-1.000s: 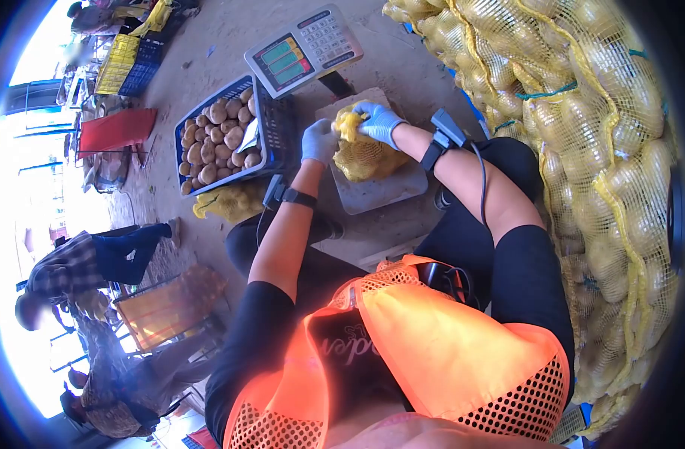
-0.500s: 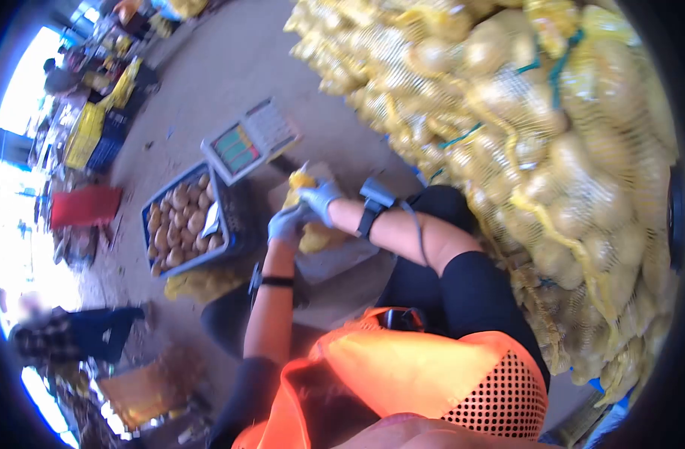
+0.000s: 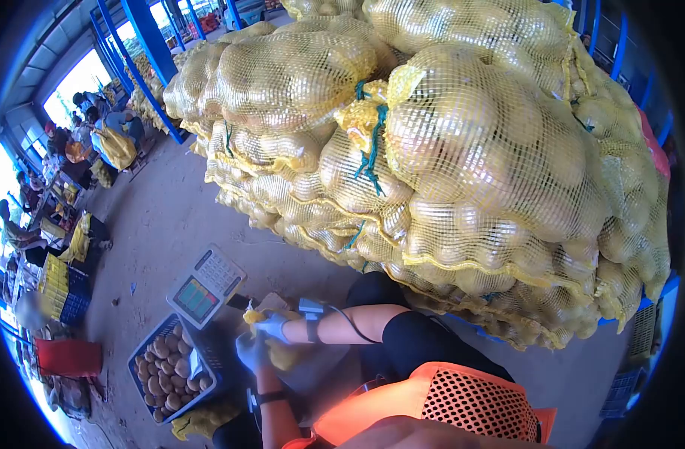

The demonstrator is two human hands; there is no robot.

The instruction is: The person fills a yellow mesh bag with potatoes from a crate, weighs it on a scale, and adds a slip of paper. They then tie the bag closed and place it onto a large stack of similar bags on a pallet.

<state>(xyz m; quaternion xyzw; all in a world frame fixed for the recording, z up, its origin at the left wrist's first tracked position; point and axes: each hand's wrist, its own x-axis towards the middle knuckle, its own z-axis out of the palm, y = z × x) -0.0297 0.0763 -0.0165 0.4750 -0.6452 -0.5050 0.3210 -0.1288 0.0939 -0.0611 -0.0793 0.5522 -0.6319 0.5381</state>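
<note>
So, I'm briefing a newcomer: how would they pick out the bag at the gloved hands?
Start at the stack of yellow mesh sacks, then look lower left to the scale with the lit display. Just below and right of it is a small yellow mesh bag. Unlike the bag lying beside the blue crate, it has its neck pinched by the right hand.

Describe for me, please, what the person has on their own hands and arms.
The left hand and right hand wear pale-blue gloves. Each wrist has a dark strap with a small grey box; a dark cable trails from the right box. A black sleeve covers the right upper arm; the left sleeve is out of view.
</note>
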